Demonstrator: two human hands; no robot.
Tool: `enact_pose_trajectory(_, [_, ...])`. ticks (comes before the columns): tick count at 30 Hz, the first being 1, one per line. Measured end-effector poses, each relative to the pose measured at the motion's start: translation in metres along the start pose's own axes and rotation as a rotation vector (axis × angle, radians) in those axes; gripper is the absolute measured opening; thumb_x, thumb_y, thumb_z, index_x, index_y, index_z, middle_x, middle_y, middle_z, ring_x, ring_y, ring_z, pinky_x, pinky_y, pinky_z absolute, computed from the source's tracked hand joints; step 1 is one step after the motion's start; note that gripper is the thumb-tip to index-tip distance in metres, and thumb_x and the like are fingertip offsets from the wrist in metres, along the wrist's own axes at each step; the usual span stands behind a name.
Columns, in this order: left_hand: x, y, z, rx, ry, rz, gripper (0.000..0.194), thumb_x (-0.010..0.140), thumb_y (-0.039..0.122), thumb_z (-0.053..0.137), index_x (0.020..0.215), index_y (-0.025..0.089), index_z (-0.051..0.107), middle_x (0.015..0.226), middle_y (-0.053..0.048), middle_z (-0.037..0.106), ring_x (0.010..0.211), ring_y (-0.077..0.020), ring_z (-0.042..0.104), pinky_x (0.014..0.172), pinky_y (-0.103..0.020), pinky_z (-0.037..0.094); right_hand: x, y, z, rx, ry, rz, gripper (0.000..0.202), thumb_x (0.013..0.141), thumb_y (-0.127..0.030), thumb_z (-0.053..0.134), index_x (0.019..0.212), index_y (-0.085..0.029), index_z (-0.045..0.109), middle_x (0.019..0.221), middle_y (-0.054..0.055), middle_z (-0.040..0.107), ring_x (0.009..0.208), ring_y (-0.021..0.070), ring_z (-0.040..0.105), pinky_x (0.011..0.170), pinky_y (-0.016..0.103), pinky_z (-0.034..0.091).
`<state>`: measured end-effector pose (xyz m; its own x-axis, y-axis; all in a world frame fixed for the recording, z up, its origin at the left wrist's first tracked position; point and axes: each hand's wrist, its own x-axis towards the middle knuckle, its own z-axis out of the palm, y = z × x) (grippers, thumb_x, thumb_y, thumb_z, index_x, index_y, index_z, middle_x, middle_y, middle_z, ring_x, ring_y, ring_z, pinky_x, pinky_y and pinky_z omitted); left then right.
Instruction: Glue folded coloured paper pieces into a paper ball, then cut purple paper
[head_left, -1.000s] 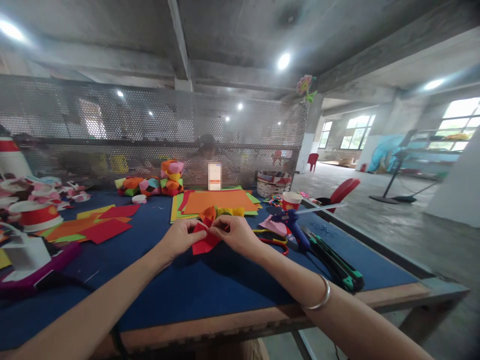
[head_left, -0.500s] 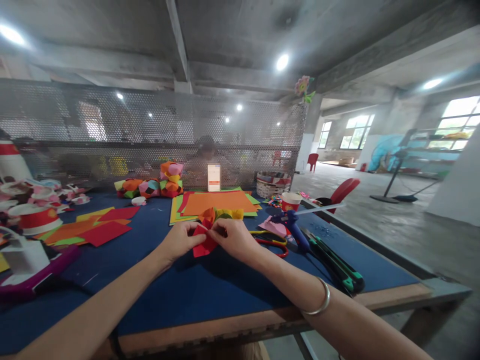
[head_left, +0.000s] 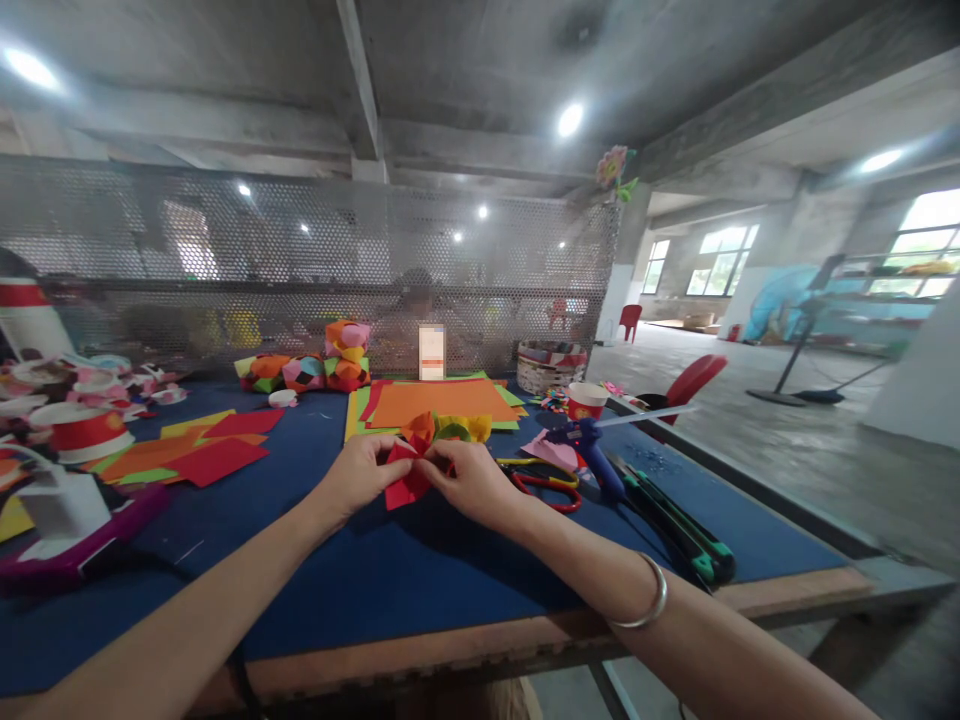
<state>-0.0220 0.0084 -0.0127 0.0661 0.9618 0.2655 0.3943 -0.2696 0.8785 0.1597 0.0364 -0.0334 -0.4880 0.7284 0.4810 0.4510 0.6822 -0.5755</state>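
My left hand [head_left: 365, 476] pinches the left side of a folded red paper piece [head_left: 405, 486], thumb and fingers closed on it. From the other side my right hand [head_left: 469, 478] also grips this red piece, its fingertips meeting the left hand's near the fold. Behind the fingers, orange paper [head_left: 418, 428] and curled yellow paper [head_left: 474, 429] stick up, with some green between them; whether they join the red piece is hidden. Just beyond lies a stack of coloured sheets [head_left: 439, 402], orange on top. Red-and-yellow handled scissors [head_left: 551, 490] rest right of my right hand.
A blue glue gun [head_left: 596, 458] and a green-black cutter [head_left: 679, 525] lie at right, near a paper cup [head_left: 587, 400] and a woven basket [head_left: 551, 368]. Loose coloured sheets [head_left: 217, 462], a purple stand [head_left: 90, 540] and paper balls [head_left: 304, 372] are at left. A mesh screen [head_left: 300, 250] stands behind.
Both hands keep their hold on the red paper, with the fingers shifting slightly at the fold. The whole view has moved a little, so things appear slightly further right.
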Motion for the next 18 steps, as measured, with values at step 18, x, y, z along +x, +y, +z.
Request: enact_pose_trajectory(18, [0.0022,-0.007,0.0008,0.199,-0.029,0.213,0.022,0.079,0.039,0.065,0.076,0.02,0.075,0.083,-0.006,0.08,0.084,-0.0249,0.072,0.083,-0.034,0.054,-0.0011,-0.0029,-0.0024,-0.08,0.028,-0.06,0.027,0.081,-0.008,0.06,0.063,-0.022,0.044,0.064,-0.003,0.053,0.063,0.0125,0.048,0.062,0.026,0.032])
